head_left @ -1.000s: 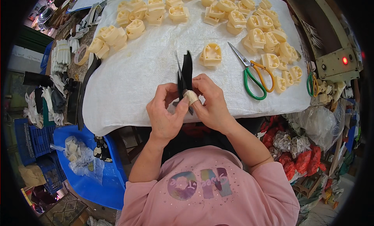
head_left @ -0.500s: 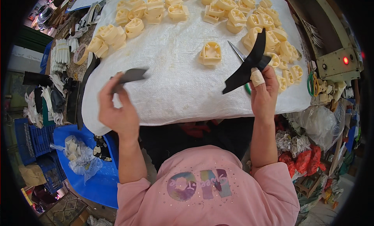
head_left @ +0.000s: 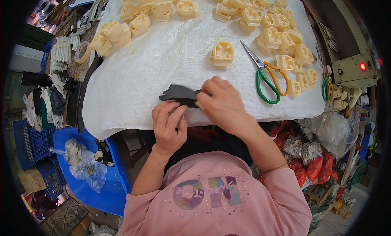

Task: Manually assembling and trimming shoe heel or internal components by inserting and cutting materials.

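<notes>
Smooth dark strips point(head_left: 179, 91) have come together on the woven white sheet point(head_left: 130, 81), where I see the left hand point(head_left: 168, 128) touching them, fingers loosely spread, the right hand point(head_left: 222, 105) too blurred to tell its grip, hollow cream blocks point(head_left: 222, 55) and scissors point(head_left: 260, 65) beyond.

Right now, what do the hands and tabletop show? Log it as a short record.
Left hand: fingers at the near edge of dark strips
Right hand: over the strips' right end; grip unclear
Surface: white sheet
Scissors: lying right of the hands
Lone cream part: beyond the right hand
</notes>
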A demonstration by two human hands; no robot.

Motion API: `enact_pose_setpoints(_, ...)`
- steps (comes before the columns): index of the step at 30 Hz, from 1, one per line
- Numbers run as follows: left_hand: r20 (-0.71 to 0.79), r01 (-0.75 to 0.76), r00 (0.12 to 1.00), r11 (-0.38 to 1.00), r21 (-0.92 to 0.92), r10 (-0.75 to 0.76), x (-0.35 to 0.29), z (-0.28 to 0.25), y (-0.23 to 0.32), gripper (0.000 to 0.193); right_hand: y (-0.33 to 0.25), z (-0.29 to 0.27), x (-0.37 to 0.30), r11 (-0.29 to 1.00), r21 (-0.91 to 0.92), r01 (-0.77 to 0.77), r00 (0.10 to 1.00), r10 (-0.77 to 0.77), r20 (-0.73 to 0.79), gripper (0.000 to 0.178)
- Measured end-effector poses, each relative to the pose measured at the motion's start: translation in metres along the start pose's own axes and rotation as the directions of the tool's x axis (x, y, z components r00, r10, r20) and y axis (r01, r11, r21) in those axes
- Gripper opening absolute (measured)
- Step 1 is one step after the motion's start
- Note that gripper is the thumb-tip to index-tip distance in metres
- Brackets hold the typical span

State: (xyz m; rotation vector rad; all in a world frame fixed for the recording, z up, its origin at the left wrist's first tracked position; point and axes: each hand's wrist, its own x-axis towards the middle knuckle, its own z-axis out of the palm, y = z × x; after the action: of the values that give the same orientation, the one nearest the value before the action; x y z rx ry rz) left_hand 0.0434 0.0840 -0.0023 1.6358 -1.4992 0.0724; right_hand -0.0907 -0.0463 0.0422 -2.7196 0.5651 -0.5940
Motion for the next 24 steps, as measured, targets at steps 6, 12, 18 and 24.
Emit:
enact_pose_setpoints(6, -0.004, -0.112, 0.994, 0.994, -0.011, 0.112, -0.003, 0.002, 0.000, 0.029, 0.002, 0.031, -0.003, 0.978, 0.197, -0.069, 0.997, 0.073, -0.015, 0.006)
enact_pose_setpoints(12, 0.210, -0.088, 0.977, 0.972, 0.218, 0.042, -0.003, 0.005, 0.001, 0.036, 0.011, 0.031, -0.008, 0.861, 0.481, -0.167, 0.978, 0.207, -0.030, 0.015)
enact_pose_setpoints(18, 0.224, -0.045, 0.975, 0.965, 0.259, -0.015, -0.004, -0.003, -0.001, 0.040, 0.041, -0.012, -0.024, 0.606, 0.783, -0.143, 0.691, 0.627, -0.359, 0.011)
enact_pose_setpoints(24, 0.179, 0.022, 0.983, 0.999, 0.032, -0.027, 0.025, -0.010, 0.028, 0.033, 0.013, -0.025, -0.013, 0.984, 0.168, 0.056, 0.898, 0.024, -0.439, 0.019)
